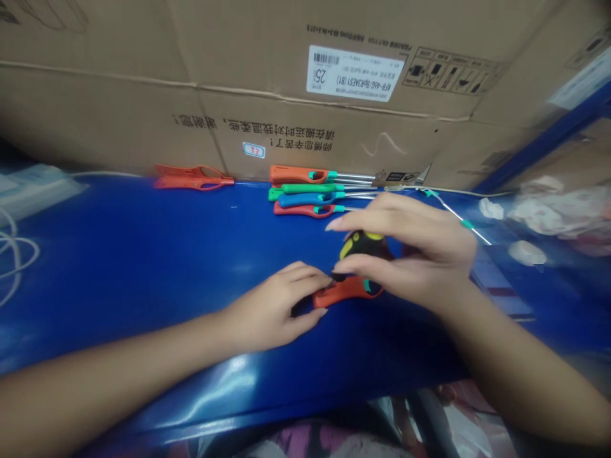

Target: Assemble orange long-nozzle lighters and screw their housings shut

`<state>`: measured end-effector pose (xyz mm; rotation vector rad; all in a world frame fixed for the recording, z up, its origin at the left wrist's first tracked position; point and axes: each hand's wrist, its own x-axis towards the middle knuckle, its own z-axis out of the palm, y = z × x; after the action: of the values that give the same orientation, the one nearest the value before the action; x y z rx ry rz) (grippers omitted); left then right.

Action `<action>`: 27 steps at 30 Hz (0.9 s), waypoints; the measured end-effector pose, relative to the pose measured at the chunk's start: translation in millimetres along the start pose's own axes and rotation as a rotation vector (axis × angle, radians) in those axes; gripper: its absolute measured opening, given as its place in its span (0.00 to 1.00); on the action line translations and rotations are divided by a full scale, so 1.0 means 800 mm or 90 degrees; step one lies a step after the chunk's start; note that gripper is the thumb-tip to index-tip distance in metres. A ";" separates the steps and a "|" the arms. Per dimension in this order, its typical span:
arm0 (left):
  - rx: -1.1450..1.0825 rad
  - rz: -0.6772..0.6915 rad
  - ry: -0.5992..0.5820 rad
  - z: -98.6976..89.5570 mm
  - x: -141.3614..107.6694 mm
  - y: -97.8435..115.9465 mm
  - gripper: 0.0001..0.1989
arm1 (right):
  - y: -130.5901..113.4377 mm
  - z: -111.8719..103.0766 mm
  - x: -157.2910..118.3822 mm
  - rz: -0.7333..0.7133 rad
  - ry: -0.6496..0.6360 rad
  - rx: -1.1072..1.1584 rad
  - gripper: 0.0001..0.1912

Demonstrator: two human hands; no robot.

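My left hand (286,305) pinches the near end of an orange stick lighter (346,291) that lies on the blue table. Between the thumb and fingers of my right hand (415,245) is a stubby screwdriver (359,247) with a black and yellow handle. Its lower end is down at the lighter's handle, close to my left fingertips; blur hides the exact contact. A green trigger shows in the lighter's opening, while my right hand covers the far end of the lighter.
Several stick lighters (305,198) in orange, green, blue and red lie against a large cardboard box (143,121). Orange casing parts (193,178) rest farther left. A metal lighter tube (461,218), white crumpled scraps (527,253) and a white cable (16,254) are around the blue table (157,254).
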<state>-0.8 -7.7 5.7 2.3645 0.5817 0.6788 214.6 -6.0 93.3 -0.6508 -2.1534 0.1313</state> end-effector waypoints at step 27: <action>0.001 -0.002 0.000 0.000 -0.001 -0.001 0.13 | -0.008 0.000 -0.002 -0.029 -0.076 0.096 0.17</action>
<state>-1.6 -7.8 4.8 2.3648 0.5864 0.6764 212.5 -12.4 94.6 -0.5191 -2.2457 0.3116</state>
